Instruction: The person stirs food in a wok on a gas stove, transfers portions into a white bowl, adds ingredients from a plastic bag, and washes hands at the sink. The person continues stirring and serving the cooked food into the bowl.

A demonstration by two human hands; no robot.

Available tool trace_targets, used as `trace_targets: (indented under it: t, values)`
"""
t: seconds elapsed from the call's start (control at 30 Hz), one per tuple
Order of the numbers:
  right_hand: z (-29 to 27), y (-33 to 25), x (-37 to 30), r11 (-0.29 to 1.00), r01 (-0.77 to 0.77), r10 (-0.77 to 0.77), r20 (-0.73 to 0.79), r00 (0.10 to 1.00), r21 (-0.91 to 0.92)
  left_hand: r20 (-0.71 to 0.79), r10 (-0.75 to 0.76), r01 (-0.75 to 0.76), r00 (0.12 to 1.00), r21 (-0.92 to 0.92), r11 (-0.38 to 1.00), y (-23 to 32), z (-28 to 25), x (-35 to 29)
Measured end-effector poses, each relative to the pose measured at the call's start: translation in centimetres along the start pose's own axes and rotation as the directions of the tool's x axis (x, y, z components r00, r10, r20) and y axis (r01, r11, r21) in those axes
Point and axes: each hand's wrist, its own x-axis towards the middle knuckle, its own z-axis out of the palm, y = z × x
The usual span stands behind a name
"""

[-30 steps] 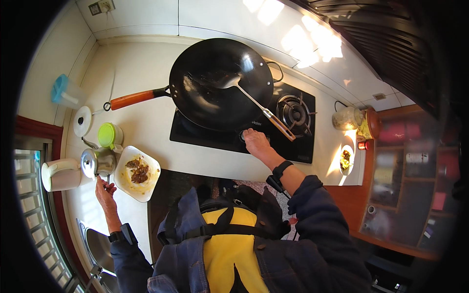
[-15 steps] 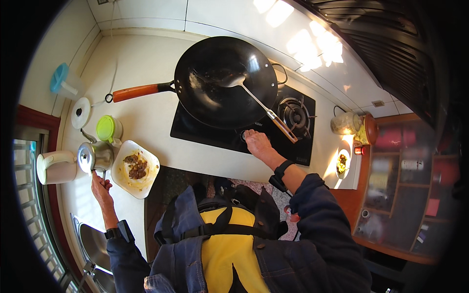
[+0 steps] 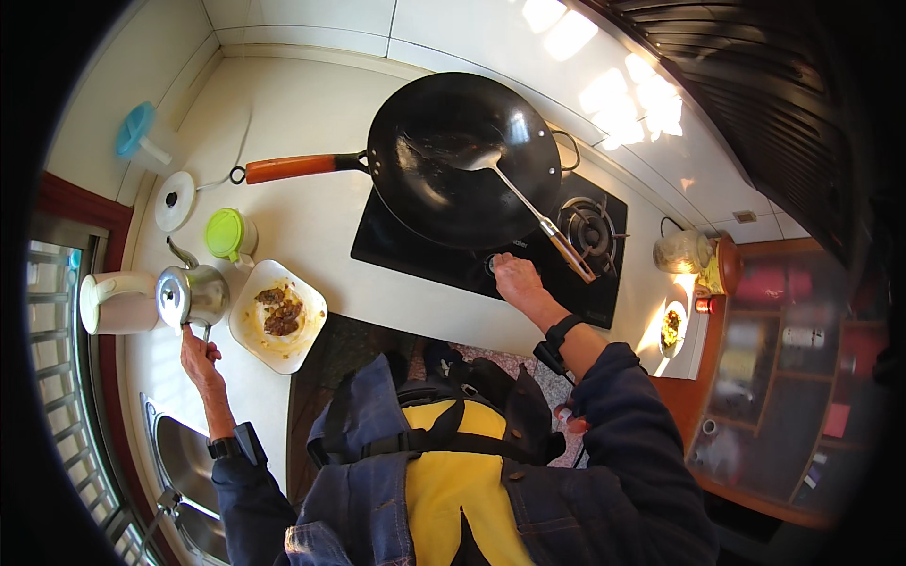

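My left hand [image 3: 203, 360] is closed at the handle of a small metal kettle [image 3: 203, 294] with a lid and a curved spout, standing on the counter. Just right of the kettle lies a white square dish [image 3: 243, 330] holding brown chunks of food and smears of sauce. On the black gas stove, my right hand [image 3: 517, 280] pinches a control knob [image 3: 492, 264] at the front edge. Above it sits a large black wok [image 3: 425, 160] with an orange-brown handle. A metal spatula [image 3: 517, 193] rests in the wok, its handle leaning over the rim.
Left on the counter stand a green-lidded container [image 3: 226, 234], a white lid [image 3: 176, 201], a pale jug [image 3: 123, 304] and a blue-topped container [image 3: 137, 132]. A second burner [image 3: 587, 232] lies right of the wok. Beyond are a food plate [image 3: 672, 328] and a jar [image 3: 681, 253]. A range hood [image 3: 736, 85] overhangs the right.
The view has shifted, so the wok, stove and dish appear farther right. My left hand stays at the kettle and my right hand at the knob.
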Motion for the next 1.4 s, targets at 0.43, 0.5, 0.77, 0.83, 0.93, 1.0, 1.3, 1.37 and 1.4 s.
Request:
trace_targets:
  t: [0.43, 0.5, 0.77, 0.83, 0.93, 1.0, 1.3, 1.37, 1.4]
  values:
    - [-0.3, -0.1, -0.1, 1.000, -0.007, 0.007, -0.008, 1.000, -0.001, -0.014, 0.085, -0.083, 0.996, 0.103, 0.991, 6.5, -3.8, -4.5]
    - [-0.5, 0.0, 0.0, 1.000, -0.020, 0.020, 0.016, 1.000, -0.005, 0.010, 0.085, -0.086, 0.996, 0.114, 0.990, 8.7, -3.8, -4.9]
    - [-2.0, -1.0, -0.4, 0.983, -0.162, 0.163, -0.003, 0.987, 0.092, 0.270, 0.184, -0.227, 0.945, 0.140, 0.964, 18.0, 1.3, -6.1]
    - [-2.5, -1.3, -1.3, 0.966, -0.213, 0.218, -0.018, 0.976, 0.147, 0.432, 0.111, -0.188, 0.895, 0.139, 0.972, 20.3, 3.4, -5.3]
    - [-3.2, -1.4, -3.8, 0.931, -0.231, 0.288, -0.178, 0.941, 0.283, 0.541, 0.087, -0.236, 0.837, 0.213, 0.948, 22.7, 7.6, -4.9]
    - [-3.4, -1.3, -6.3, 0.884, -0.246, 0.354, -0.223, 0.908, 0.398, 0.586, 0.000, -0.246, 0.810, 0.340, 0.908, 24.7, 10.8, -4.6]
    - [0.0, 2.9, -20.2, 0.579, -0.453, 0.695, -0.120, 0.709, 0.678, 0.813, 0.092, -0.766, 0.575, 0.496, 0.409, 30.5, 25.9, -7.9]
    - [1.8, 4.1, -23.4, 0.545, -0.475, 0.742, -0.135, 0.657, 0.691, 0.815, 0.039, -0.764, 0.578, 0.524, 0.376, 31.1, 28.1, -8.2]
    - [2.6, 4.6, -24.7, 0.516, -0.481, 0.766, -0.130, 0.629, 0.709, 0.821, 0.022, -0.772, 0.570, 0.526, 0.357, 31.4, 29.1, -8.2]
